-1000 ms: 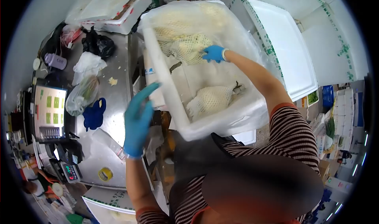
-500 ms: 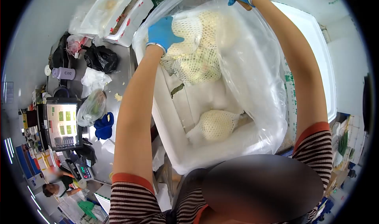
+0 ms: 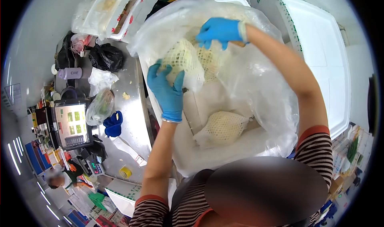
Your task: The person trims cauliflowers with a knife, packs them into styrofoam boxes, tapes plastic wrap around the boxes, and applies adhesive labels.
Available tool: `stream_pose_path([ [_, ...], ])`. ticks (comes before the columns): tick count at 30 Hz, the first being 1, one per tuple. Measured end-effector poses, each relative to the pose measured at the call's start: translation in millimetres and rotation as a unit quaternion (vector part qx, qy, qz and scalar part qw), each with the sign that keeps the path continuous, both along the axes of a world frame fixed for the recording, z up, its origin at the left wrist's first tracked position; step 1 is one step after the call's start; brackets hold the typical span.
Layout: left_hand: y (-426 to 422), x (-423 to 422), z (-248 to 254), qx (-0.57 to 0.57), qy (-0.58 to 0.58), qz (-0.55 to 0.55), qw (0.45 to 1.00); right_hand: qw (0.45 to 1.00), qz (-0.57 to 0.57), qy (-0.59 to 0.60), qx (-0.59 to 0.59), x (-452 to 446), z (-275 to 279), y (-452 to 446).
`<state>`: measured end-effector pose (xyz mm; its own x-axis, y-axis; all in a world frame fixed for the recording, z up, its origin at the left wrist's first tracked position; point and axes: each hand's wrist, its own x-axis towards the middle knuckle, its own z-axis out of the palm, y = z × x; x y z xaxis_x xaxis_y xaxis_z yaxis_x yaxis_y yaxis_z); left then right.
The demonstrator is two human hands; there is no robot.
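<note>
A white foam box (image 3: 186,158) lined with clear plastic holds several pale items in white foam netting. My left hand (image 3: 167,91), in a blue glove, is at the box's left side with fingers spread, its fingertips beside a netted item (image 3: 183,63). Above the upper part of the box is my right hand (image 3: 222,31), also blue-gloved, over the plastic liner (image 3: 256,63) and a second netted item (image 3: 208,63). Something brown shows under its palm; whether its fingers grip anything is hidden. Another netted item (image 3: 225,127) lies near the front on white sheets.
To the left, a metal table (image 3: 132,107) bears a screen (image 3: 73,123), black bags (image 3: 106,58), a blue cloth (image 3: 113,124) and yellow tape (image 3: 125,172). White foam boxes (image 3: 320,63) stand at right. A co-worker (image 3: 66,178) is far off at lower left.
My left hand has drawn back toward the box's left edge. From the top edge, my right hand has come down over the netted items. The liner has spread over the upper left rim.
</note>
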<state>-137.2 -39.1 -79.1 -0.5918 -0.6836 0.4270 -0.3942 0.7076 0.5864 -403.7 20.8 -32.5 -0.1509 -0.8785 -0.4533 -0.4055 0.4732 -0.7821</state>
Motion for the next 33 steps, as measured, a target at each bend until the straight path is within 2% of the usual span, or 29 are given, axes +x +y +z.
stream_pose_path([
  [1, 8.2, -4.0, 1.2, 0.005, 0.043, 0.057, 0.997, 1.0, -0.005, 0.005, 0.008, 9.0, -22.1, -6.7],
  [2, 8.1, -5.9, -6.6, 0.021, 0.039, 0.071, 0.996, 0.997, -0.035, -0.062, 0.012, 16.0, -49.3, -14.2],
  [3, 6.8, -12.5, -9.9, 0.085, 0.094, 0.076, 0.989, 0.99, -0.064, -0.127, 0.016, 20.9, -77.0, -23.0],
  [5, -1.9, -30.5, -13.9, 0.207, 0.206, 0.084, 0.953, 0.972, -0.109, -0.209, -0.003, 24.0, -88.6, -28.3],
  [6, -15.7, -33.1, -11.0, 0.305, 0.199, 0.114, 0.924, 0.965, -0.124, -0.228, -0.023, 26.9, -89.0, -25.1],
  [9, -26.3, -43.0, -5.7, 0.254, 0.073, 0.172, 0.949, 0.96, -0.137, -0.235, -0.059, 47.3, -78.4, -5.4],
  [10, -31.1, -41.3, -10.9, 0.213, 0.129, 0.164, 0.954, 0.96, -0.149, -0.225, -0.079, 53.5, -76.5, 3.1],
  [12, -37.7, -30.6, 1.2, 0.41, 0.232, 0.039, 0.881, 0.962, -0.17, -0.196, -0.085, 63.4, -53.1, 20.5],
  [13, -35.0, -20.8, 16.7, 0.5, 0.274, -0.026, 0.821, 0.96, -0.168, -0.201, -0.096, 71.5, -33.3, 34.7],
  [14, -29.1, -7.5, 39.7, 0.589, 0.261, -0.019, 0.765, 0.959, -0.164, -0.208, -0.104, 80.2, -13.0, 51.0],
  [15, -24.0, 12.4, 54.4, 0.671, 0.258, -0.075, 0.691, 0.957, -0.156, -0.214, -0.114, 87.5, 8.9, 64.8],
  [17, -4.1, 51.6, 76.3, 0.738, 0.257, -0.093, 0.617, 0.959, -0.111, -0.224, -0.13, 106.7, 52.6, 92.6],
  [19, 15.4, 91.5, 70.0, 0.794, 0.276, -0.07, 0.538, 0.965, -0.068, -0.225, -0.117, 140.7, 101.0, 112.4],
  [20, 24.6, 111.1, 67.6, 0.818, 0.287, -0.056, 0.496, 0.966, -0.044, -0.229, -0.109, 157.4, 112.2, 119.1],
  [23, 51.1, 164.3, 88.5, 0.827, 0.363, -0.013, 0.429, 0.939, 0.028, -0.298, -0.169, 200.1, 105.9, 129.9],
  [25, 64.7, 207.2, 94.6, 0.781, 0.378, 0.008, 0.496, 0.908, 0.014, -0.372, -0.195, 229.1, 93.0, 128.6],
  [27, 76.3, 264.3, 101.1, 0.732, 0.386, 0.009, 0.562, 0.936, 0.024, -0.334, -0.104, 250.0, 99.0, 122.5],
  [28, 77.6, 295.5, 101.0, 0.733, 0.378, 0.015, 0.565, 0.949, 0.028, -0.308, -0.063, 267.3, 97.9, 121.8],
  [31, 85.6, 395.2, 86.0, 0.722, 0.236, 0.033, 0.65, 0.939, 0.036, -0.336, -0.068, 341.3, 63.8, 130.9],
  [33, 97.6, 451.1, 73.9, 0.765, 0.226, 0.043, 0.601, 0.944, 0.093, -0.315, -0.03, 386.7, 59.9, 131.2],
])
